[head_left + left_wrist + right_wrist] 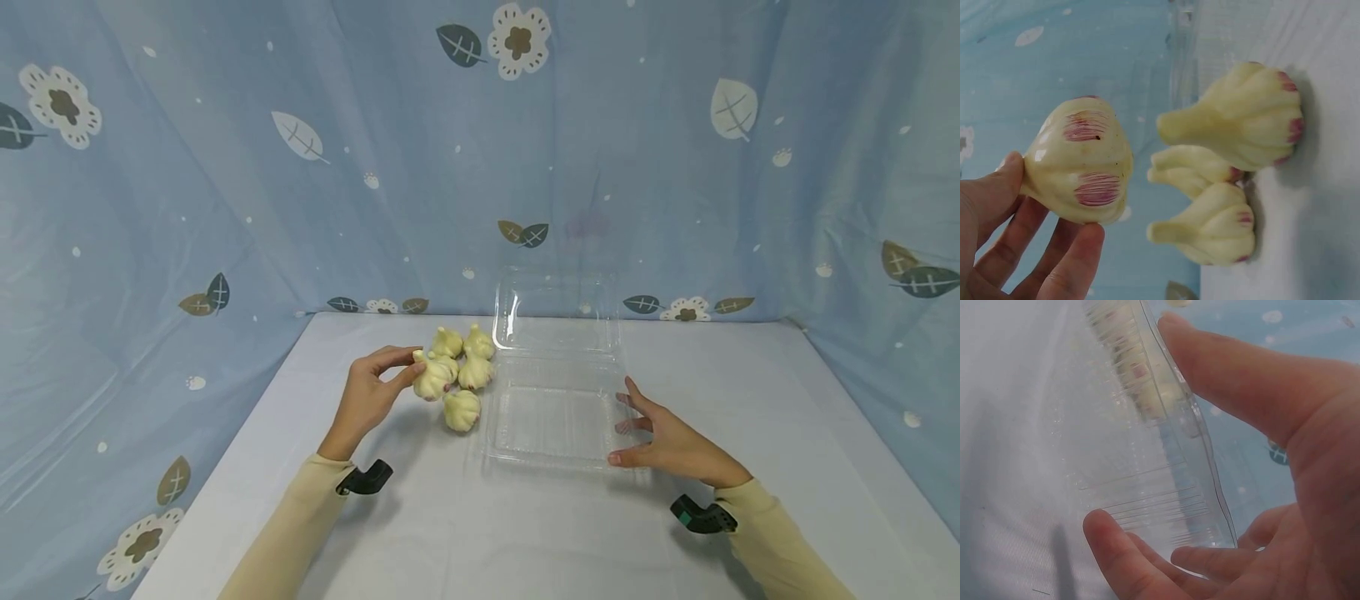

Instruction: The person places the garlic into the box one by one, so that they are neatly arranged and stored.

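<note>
In the head view my left hand (369,398) pinches a pale garlic bulb (432,377) by its stem end and side, held above the table. The left wrist view shows purple streaks on this bulb (1082,161), with thumb and fingertips against it. Several more garlic bulbs (461,411) sit in a cluster just right of it. A clear plastic clamshell box (555,457) stands with its lid (557,333) raised at the back. My right hand (671,437) is at the box's right side, fingers spread and thumb by the near right corner. Whether each finger touches the wall is hard to tell.
A white cloth covers the table (480,533). Blue patterned curtain (420,167) closes off the back and both sides. The bulb cluster lies close against the left side of the box. Each wrist carries a small black camera mount (365,478).
</note>
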`<state>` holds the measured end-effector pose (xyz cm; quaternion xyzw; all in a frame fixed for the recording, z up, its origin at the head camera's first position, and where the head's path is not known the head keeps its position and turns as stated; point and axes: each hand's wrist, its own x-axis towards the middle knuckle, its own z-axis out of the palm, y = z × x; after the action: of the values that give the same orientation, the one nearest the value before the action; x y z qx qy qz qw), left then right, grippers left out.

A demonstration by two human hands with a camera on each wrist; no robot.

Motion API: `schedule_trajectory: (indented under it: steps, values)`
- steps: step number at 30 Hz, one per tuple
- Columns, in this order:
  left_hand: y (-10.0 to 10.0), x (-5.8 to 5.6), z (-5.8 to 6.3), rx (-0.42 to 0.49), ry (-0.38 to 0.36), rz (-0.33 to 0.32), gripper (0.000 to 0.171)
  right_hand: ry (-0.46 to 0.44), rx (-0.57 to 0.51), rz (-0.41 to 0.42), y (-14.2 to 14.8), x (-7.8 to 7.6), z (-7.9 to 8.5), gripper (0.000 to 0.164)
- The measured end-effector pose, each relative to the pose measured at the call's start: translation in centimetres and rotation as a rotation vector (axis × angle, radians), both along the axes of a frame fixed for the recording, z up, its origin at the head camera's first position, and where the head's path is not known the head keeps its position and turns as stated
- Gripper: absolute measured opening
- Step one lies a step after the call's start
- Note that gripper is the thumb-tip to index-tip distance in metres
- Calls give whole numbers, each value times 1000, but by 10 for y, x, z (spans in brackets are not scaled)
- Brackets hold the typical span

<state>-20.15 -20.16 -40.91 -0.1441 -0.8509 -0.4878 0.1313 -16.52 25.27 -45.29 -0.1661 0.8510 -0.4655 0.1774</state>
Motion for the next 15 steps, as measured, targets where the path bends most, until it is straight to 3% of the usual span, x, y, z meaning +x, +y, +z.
schedule_trajectory:
  steps: [15]
  values:
    - [27,-12,19,38,26,-65,31,-13,0,-13,-3,3,0,127]
